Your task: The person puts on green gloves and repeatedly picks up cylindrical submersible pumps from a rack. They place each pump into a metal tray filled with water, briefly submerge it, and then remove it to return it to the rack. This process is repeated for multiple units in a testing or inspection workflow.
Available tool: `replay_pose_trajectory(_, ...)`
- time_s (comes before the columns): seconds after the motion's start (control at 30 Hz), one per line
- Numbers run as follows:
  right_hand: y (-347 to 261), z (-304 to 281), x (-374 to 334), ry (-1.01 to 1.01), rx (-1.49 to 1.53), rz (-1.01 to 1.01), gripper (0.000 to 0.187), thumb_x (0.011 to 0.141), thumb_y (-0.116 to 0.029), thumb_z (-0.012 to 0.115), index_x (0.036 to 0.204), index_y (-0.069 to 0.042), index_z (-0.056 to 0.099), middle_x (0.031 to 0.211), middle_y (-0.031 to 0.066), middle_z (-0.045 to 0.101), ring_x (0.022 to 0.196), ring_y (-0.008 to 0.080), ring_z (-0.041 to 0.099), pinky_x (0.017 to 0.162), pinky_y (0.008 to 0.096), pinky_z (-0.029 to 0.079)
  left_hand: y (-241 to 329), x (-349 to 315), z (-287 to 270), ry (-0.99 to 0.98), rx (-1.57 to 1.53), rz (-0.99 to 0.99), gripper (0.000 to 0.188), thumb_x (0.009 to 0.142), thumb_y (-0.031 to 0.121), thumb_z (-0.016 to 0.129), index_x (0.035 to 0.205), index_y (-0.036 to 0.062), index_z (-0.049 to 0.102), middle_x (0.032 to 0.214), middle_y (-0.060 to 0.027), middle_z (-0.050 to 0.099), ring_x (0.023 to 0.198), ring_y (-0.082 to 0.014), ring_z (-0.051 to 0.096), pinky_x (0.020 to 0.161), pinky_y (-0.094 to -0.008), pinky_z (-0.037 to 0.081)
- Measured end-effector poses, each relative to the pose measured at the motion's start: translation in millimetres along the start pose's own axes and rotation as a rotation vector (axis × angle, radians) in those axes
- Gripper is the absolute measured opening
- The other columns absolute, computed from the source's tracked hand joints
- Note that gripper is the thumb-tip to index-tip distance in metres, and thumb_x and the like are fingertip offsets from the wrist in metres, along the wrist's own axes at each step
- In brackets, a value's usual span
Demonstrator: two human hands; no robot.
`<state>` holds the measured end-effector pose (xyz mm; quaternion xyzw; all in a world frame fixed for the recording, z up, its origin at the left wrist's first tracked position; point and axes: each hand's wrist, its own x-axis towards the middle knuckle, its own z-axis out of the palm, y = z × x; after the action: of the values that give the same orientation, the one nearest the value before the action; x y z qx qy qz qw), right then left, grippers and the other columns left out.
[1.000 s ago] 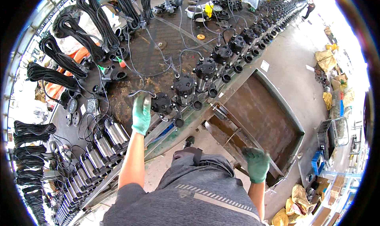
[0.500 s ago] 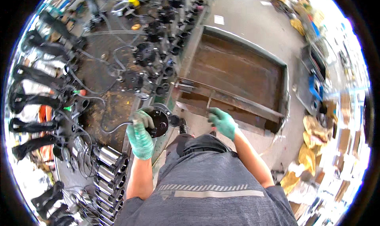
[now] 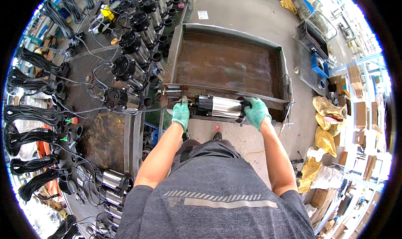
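Note:
A submersible pump (image 3: 226, 107) with a shiny steel barrel and black ends lies level in front of me, over the near part of a rusty metal tank (image 3: 228, 56). My left hand (image 3: 181, 113), in a green glove, is closed at the pump's left black end. The gloved right hand (image 3: 256, 112) grips the black end on the right. From the left end a grey cable (image 3: 144, 111) runs toward the bench. Whether the pump rests on the tank's near bar or is carried by my hands alone, I cannot tell.
A stained workbench (image 3: 104, 134) on the left bears several similar pumps (image 3: 136, 48) in a row and coiled black cables (image 3: 31, 113). A blue crate (image 3: 319, 65) and yellow sacks (image 3: 324, 140) lie at right, beside shelving with cardboard boxes (image 3: 356, 80).
The pump has gone from upright at the bench edge to level over the tank. My left hand moved right with it, and my right hand now holds its other end.

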<state>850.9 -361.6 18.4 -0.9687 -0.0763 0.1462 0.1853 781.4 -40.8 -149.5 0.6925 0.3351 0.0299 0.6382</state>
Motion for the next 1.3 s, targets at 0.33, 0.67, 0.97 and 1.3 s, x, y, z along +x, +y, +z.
replay_pose_trajectory(0.33, -21, 23, 2, 0.169, 0.076, 0.028, 0.039, 0.094, -0.030, 0.065, 0.128, -0.009, 0.066, 0.120, 0.0234, 0.065, 0.107, 0.0425, 0.067, 0.093, 0.0473, 0.055, 2, 13, -48, -0.233, 0.314, -0.168, 0.040, 0.103, 0.039, 0.061, 0.115, 0.0010, 0.067, 0.088, -0.0105, 0.070, 0.092, -0.0317, 0.069, 0.085, -0.0414, 0.053)
replay_pose_trajectory(0.67, 122, 67, -53, 0.508, 0.761, 0.380, 0.044, 0.094, -0.022, 0.075, 0.133, -0.008, 0.059, 0.100, 0.0111, 0.066, 0.087, 0.0210, 0.063, 0.082, 0.0362, 0.053, 62, -62, 17, -0.102, 0.490, 0.435, 0.072, 0.083, 0.028, 0.088, 0.135, -0.0045, 0.049, 0.124, -0.0193, 0.060, 0.113, -0.0304, 0.060, 0.103, -0.0393, 0.047)
replay_pose_trajectory(0.97, 313, 53, -61, 0.486, 0.505, 0.936, 0.045, 0.094, -0.039, 0.071, 0.117, -0.001, 0.059, 0.095, 0.0218, 0.069, 0.085, 0.0374, 0.069, 0.080, 0.0457, 0.056, 65, -56, 17, -0.140, 0.514, 0.327, 0.071, 0.079, 0.031, 0.092, 0.125, -0.0025, 0.051, 0.116, -0.0170, 0.065, 0.106, -0.0273, 0.061, 0.100, -0.0380, 0.048)
replay_pose_trajectory(1.3, 297, 29, -63, 0.602, 1.272, 0.811, 0.017, 0.099, -0.025, 0.064, 0.097, -0.009, 0.067, 0.064, 0.0006, 0.049, 0.052, 0.0148, 0.050, 0.046, 0.0318, 0.039, 73, -61, 14, -0.144, 0.636, 0.346, 0.075, 0.082, 0.044, 0.088, 0.127, -0.0048, 0.052, 0.114, -0.0178, 0.068, 0.103, -0.0271, 0.064, 0.096, -0.0386, 0.051)
